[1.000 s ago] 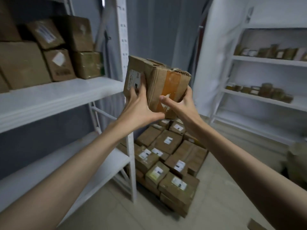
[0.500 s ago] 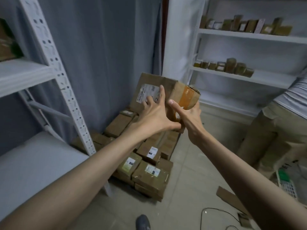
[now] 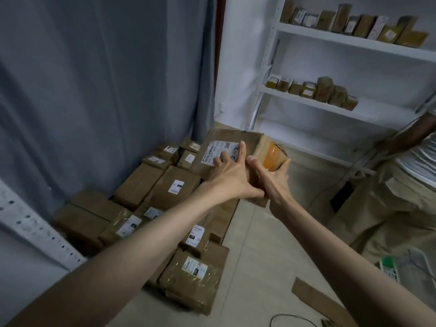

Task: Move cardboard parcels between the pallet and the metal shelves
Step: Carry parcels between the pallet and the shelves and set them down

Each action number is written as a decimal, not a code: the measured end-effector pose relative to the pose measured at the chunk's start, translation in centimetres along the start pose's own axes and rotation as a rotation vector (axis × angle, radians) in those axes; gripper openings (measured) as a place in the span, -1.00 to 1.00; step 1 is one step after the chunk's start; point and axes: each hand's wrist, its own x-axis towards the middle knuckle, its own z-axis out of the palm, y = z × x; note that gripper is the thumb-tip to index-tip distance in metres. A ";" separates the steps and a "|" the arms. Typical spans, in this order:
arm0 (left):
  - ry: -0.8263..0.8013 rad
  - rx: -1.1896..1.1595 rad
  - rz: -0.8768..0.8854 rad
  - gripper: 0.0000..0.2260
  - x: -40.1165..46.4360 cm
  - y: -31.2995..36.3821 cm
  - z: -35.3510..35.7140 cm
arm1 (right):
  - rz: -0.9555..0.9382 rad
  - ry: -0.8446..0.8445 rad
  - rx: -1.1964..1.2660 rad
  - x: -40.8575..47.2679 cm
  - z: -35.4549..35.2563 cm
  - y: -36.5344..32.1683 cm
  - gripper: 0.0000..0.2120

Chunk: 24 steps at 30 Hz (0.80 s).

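I hold a cardboard parcel [image 3: 238, 142] with a white label and orange tape in both hands, low over the far right end of a stack of parcels [image 3: 165, 190] on the floor. My left hand [image 3: 232, 172] lies on the parcel's labelled top, fingers spread and thumb curled round the near edge. My right hand [image 3: 273, 178] grips its right end from below, thumb on top. The pallet beneath the stack is hidden. A white metal shelf post [image 3: 35, 230] crosses the lower left corner.
White shelves [image 3: 354, 41] at the back right hold several small boxes. A person in beige trousers [image 3: 401, 204] stands at the right edge. A grey curtain [image 3: 94, 79] hangs behind the stack. A cardboard scrap [image 3: 313, 296], a cable and a green-white item lie on the floor.
I have turned right, away from the left shelf, and brought the parcel down from chest height to just above the floor stack. Both hands kept their hold.
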 end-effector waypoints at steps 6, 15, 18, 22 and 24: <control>-0.148 -0.108 -0.012 0.05 9.0 -2.3 -2.2 | 0.034 0.038 -0.039 8.7 0.2 -0.4 -0.02; 0.057 -0.495 -0.409 -0.11 25.9 -14.2 -0.8 | 0.224 -0.147 0.072 27.2 3.6 3.4 -0.16; 0.126 -0.647 -0.537 -0.17 31.4 -18.2 1.4 | 0.290 -0.238 0.015 34.5 5.5 6.1 -0.09; 0.061 -0.806 -0.618 -0.32 38.1 -22.0 4.9 | 0.390 -0.386 0.001 42.9 7.4 9.8 -0.02; -0.051 -0.872 -0.735 -0.28 41.1 -23.7 6.7 | 0.440 -0.450 0.008 46.5 8.0 12.0 -0.09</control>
